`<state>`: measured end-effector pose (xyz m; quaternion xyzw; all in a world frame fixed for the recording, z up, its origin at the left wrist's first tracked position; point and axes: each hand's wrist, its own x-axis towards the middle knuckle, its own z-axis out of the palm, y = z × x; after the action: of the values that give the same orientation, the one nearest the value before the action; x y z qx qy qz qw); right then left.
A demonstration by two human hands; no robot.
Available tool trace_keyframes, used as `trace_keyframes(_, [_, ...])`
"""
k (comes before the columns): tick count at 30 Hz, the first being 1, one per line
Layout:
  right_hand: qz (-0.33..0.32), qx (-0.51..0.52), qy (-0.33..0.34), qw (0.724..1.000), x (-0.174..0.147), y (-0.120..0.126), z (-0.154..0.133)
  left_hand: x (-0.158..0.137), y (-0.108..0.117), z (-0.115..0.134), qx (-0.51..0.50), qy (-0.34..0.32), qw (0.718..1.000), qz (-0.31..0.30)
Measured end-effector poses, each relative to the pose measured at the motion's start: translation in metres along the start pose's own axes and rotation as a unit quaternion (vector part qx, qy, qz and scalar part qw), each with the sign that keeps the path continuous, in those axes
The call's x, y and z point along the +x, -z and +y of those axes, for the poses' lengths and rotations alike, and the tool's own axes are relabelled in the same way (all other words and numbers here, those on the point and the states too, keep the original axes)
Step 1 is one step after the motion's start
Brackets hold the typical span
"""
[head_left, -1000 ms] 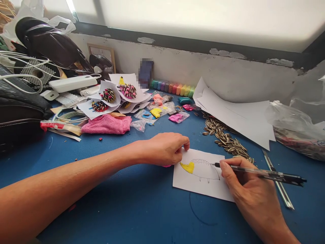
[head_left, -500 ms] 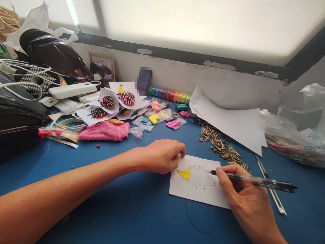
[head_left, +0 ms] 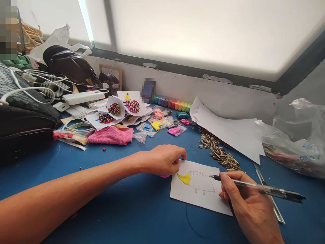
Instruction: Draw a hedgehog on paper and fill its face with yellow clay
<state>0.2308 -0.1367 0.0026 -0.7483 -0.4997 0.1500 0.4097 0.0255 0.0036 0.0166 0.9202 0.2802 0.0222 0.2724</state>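
Note:
A small white paper card lies on the blue table, bearing a pen-drawn animal outline with a yellow-filled head, two legs and rows of short marks along its upper back. My left hand rests at the card's upper left corner, its fingers curled and touching the edge. Something pink peeks out beneath that hand. In my right hand is a clear-barrelled black pen, pinched near its point. The pen tip is at the upper right of the outline; whether it touches the paper I cannot tell.
Striped sunflower seeds lie behind the card, beside white sheets. A metal-bodied cutter knife lies right. Farther back are clay packets, a pink cloth, seed-decorated cards and a plastic bag.
The pen tip has lifted slightly off the row of marks and shifted right, with my right hand. My left hand stays at the card's corner. The camera view has tilted and shifted a little.

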Motion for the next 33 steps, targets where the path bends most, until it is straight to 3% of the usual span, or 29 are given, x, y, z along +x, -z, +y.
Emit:
trace_keyframes(12, [0.006, 0.025, 0.031, 0.999, -0.007, -0.001, -0.009, 0.001, 0.006, 0.003, -0.038, 0.013, 0.999, -0.016])
trace_keyframes(19, [-0.075, 0.039, -0.024, 0.996, -0.008, -0.003, -0.001, 0.003, 0.004, -0.001, -0.052, 0.012, 0.999, -0.008])
trace_keyframes(33, [-0.013, 0.073, -0.058, 0.996, -0.022, -0.012, -0.02, 0.012, 0.009, -0.002, -0.101, 0.026, 0.994, -0.034])
